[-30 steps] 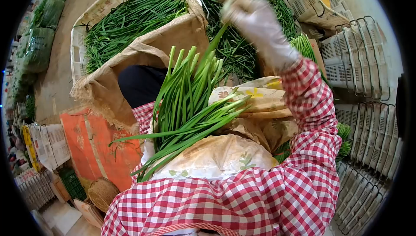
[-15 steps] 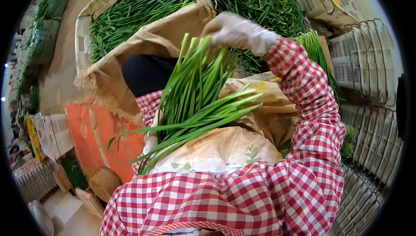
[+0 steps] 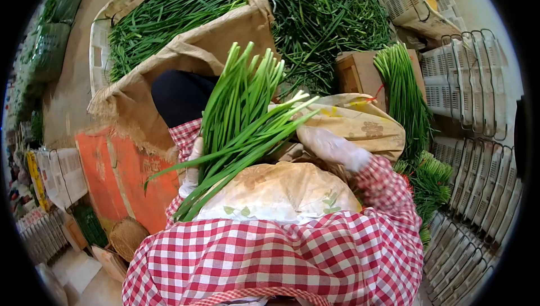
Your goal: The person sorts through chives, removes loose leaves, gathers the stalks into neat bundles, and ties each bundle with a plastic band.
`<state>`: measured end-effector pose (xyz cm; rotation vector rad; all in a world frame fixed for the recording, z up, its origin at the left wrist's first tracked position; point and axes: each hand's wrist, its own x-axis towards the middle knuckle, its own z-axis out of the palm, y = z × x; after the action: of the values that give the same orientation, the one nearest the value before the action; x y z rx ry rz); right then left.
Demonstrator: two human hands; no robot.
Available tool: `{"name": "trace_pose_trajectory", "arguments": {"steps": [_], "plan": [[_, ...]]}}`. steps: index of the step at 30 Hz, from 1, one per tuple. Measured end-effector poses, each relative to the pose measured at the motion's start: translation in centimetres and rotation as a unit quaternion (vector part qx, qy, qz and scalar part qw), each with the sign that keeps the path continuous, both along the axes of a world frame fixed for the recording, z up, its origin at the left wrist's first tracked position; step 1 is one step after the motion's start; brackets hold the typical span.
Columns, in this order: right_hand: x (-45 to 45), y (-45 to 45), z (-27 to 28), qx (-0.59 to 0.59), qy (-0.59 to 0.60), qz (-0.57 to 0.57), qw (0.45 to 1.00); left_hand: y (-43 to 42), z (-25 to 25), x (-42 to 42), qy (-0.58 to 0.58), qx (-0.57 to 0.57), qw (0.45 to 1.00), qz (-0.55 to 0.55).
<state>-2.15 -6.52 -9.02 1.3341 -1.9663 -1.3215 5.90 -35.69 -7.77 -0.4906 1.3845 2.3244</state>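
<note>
A loose bunch of long green stalks (image 3: pixel 242 103) with pale cut ends lies over my lap, above the stained apron (image 3: pixel 275 188). My left hand (image 3: pixel 193 162), gloved, is wrapped round the bunch from its left side, partly hidden by the leaves. Some stalks cross the others at a slant, their pale ends toward the right. My right hand (image 3: pixel 320 142), in a thin whitish glove, is at the pale ends of these slanting stalks; its fingertips are partly hidden behind them, so its grip is unclear.
A cloth-lined white crate (image 3: pixel 100 53) holds more stalks at the upper left. Beside it lies a big heap of loose leaves (image 3: pixel 332 25). A tied bundle (image 3: pixel 402 92) rests against a cardboard box (image 3: pixel 357 72). White crates (image 3: pixel 467 81) stand along the right; an orange sheet (image 3: pixel 135 176) lies left.
My right hand has come down from above the heap, past the bunch's upper ends, to the slanting stalks. The stalk it held one second ago is no longer apart from the bunch.
</note>
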Motion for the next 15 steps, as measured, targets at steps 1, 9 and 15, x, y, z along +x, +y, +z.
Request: {"name": "trace_pose_trajectory", "arguments": {"steps": [1,9,15], "plan": [[-0.9,-1.2,-0.9,0.181,0.344,0.103,0.916,0.2,0.4,-0.5,0.016,-0.033,0.999,-0.025],[-8.5,-8.0,-4.5,0.506,0.755,-0.011,0.416,4.4,2.3,-6.3,0.437,-0.580,0.647,-0.233],[-7.1,-8.5,-4.9,0.474,0.730,-0.085,0.485,-0.2,6.0,-9.1,0.532,-0.415,0.645,-0.360]]}}
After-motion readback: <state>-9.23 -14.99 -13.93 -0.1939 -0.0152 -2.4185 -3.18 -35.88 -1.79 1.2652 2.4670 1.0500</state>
